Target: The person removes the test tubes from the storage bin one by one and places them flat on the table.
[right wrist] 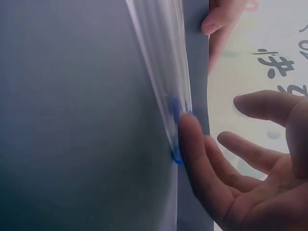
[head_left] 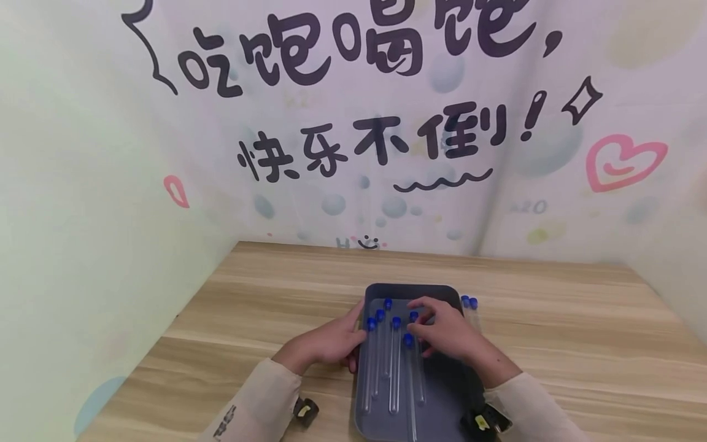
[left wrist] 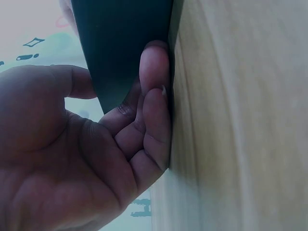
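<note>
A dark grey tray (head_left: 450, 393) stands lengthwise on the table, with several clear test tubes (head_left: 394, 374) with blue caps lying in it, caps at the far end. My left hand (head_left: 328, 341) holds the tray's left wall; in the left wrist view its thumb lies at the rim and its fingers curl against the outer side, close to the tabletop. My right hand (head_left: 444, 331) is over the tray's right part, beside two of the blue caps. In the right wrist view its fingers are spread, with one fingertip at a tube's blue cap (right wrist: 178, 156) and the thumb apart.
Two more blue-capped tubes (head_left: 471, 307) lie just right of the tray, partly hidden by my right forearm. Wood-grain table (head_left: 580, 344) extends on both sides. A printed cloth (head_left: 342, 202) hangs behind the table's far edge.
</note>
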Demonstrator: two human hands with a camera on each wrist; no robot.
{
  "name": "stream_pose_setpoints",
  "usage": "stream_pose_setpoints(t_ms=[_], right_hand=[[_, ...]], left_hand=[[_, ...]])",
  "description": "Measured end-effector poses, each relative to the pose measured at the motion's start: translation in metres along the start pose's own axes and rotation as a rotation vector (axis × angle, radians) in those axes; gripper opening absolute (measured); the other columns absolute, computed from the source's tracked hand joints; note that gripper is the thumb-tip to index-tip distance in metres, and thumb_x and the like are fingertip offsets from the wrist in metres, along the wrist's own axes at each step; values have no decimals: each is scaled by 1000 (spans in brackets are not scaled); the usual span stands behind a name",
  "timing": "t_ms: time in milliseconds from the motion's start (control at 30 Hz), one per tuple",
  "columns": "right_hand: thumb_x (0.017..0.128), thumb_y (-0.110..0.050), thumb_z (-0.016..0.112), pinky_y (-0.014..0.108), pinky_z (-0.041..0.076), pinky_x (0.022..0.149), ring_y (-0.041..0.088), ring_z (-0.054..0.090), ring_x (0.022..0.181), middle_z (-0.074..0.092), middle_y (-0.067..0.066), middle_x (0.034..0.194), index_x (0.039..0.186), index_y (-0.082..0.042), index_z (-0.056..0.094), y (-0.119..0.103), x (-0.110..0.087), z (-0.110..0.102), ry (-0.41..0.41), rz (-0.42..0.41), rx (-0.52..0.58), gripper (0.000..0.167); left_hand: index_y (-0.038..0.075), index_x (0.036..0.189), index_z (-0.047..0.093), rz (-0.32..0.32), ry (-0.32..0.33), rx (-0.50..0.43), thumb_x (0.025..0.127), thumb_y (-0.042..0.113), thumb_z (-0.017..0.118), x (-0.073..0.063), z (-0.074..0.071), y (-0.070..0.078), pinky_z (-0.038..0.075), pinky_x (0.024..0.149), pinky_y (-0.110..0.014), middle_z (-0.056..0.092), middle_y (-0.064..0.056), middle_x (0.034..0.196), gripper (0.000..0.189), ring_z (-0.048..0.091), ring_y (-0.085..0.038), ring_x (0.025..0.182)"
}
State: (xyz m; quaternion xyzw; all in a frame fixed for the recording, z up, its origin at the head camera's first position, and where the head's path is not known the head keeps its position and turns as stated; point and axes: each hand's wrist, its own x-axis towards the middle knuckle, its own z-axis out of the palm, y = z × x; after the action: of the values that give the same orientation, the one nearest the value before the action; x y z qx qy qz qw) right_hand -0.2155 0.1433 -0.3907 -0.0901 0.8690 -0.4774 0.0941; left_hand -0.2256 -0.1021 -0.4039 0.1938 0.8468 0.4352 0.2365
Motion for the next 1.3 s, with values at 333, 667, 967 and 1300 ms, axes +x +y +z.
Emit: stream_pose_setpoints(t_ms=[333,667,967,1300], right_hand=[[93,-10,67,38,59,53,23,63,75,62,14,102,135,-5,56,3,0,0,-20,59,46,44],[92,-10,68,40,60,55,24,66,87,58,22,122,137,-4,54,5,-2,1,-47,89,97,47],[94,-9,66,43,61,58,27,66,93,51,26,134,143,-6,47,7,1,3,-69,100,193,53],[92,-4,67,45,61,62,27,66,96,46,27,137,143,-5,46,9,3,5,-79,98,258,56]], left_hand=[[19,162,-5,-10,5,-2,105,19,40,1,0,-1,53,52,-32,64,-11,63,73,64,-20,52],[22,162,-5,13,-2,-12,106,16,39,1,0,-2,53,51,-32,64,-11,64,72,64,-21,53],[22,162,-6,15,-2,-16,106,16,39,2,0,-2,52,51,-32,64,-12,63,72,64,-21,52],[23,162,-7,8,0,-17,106,17,40,2,0,-3,52,51,-32,64,-13,64,73,64,-21,53]])
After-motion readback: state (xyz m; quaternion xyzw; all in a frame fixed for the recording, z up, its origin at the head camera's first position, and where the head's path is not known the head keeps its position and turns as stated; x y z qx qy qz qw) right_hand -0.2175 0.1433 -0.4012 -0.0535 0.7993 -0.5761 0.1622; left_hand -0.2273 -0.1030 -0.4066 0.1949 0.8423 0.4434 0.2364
